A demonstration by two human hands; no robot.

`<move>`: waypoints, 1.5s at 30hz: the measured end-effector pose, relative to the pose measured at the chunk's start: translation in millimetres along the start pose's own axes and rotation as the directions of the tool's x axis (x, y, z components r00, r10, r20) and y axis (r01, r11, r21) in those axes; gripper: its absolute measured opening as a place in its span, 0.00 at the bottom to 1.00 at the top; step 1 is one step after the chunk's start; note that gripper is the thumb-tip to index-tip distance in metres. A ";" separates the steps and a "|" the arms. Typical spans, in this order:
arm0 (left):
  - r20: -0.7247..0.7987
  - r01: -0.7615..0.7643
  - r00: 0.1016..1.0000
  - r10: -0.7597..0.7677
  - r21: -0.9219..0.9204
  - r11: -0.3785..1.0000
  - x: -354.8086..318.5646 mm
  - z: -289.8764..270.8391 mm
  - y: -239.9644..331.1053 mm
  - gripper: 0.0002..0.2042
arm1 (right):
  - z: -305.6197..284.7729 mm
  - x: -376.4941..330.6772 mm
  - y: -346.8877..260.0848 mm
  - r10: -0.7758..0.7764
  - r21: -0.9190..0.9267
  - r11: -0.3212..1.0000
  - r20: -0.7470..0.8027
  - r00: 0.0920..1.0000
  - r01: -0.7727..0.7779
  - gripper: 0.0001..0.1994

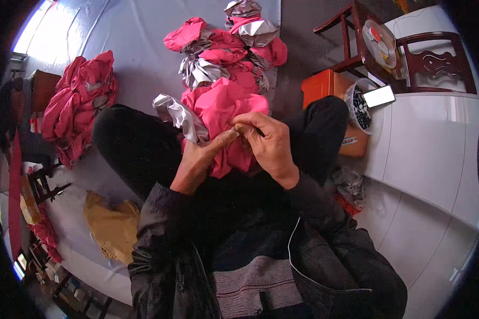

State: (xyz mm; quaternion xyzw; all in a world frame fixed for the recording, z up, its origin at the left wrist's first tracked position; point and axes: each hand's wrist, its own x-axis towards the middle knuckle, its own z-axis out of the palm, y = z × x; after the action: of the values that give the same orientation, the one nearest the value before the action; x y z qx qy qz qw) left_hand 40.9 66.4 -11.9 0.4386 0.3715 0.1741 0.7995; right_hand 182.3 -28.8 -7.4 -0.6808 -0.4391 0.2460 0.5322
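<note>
I sit cross-legged on the floor with a pink fabric piece [223, 109] with a silver lining [180, 114] lying in my lap. My left hand [199, 157] grips the pink cloth from below, thumb stretched toward the other hand. My right hand [266, 141] pinches the cloth's edge at a spot right by the left thumb tip. Both hands touch at the fabric. Whether a small tool sits between the right fingers I cannot tell.
A heap of pink and silver pieces [229, 48] lies ahead on a grey sheet [133, 37]. Another pink pile [80, 101] lies left. An orange box [324, 85], a tub of small dark parts [359, 106], a wooden chair [410, 53] and a yellow bag [112, 226] surround me.
</note>
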 end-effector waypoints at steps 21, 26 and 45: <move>-0.068 0.029 0.997 -0.039 -0.146 0.989 -0.9 -2.9 -9.3 0.21 | -7.4 -12.6 -0.1 -0.306 -0.343 0.876 0.145 0.941 0.338 0.15; -0.070 -0.060 0.996 0.053 -0.112 0.992 0.8 -1.9 -16.8 0.18 | -8.2 -11.9 -5.4 -0.342 -0.411 0.827 0.174 0.924 0.383 0.16; -0.086 -0.170 0.977 0.195 0.236 0.957 3.3 -10.2 -32.5 0.11 | -33.1 5.9 -14.7 -0.239 -0.644 0.363 0.635 0.735 0.674 0.08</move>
State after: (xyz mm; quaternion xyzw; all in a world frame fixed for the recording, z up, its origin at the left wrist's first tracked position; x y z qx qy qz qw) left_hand 33.8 56.2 -43.9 0.5494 0.3898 0.2271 0.7033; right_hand 206.8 -39.9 17.5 -0.6183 -0.7831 -0.0183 0.0642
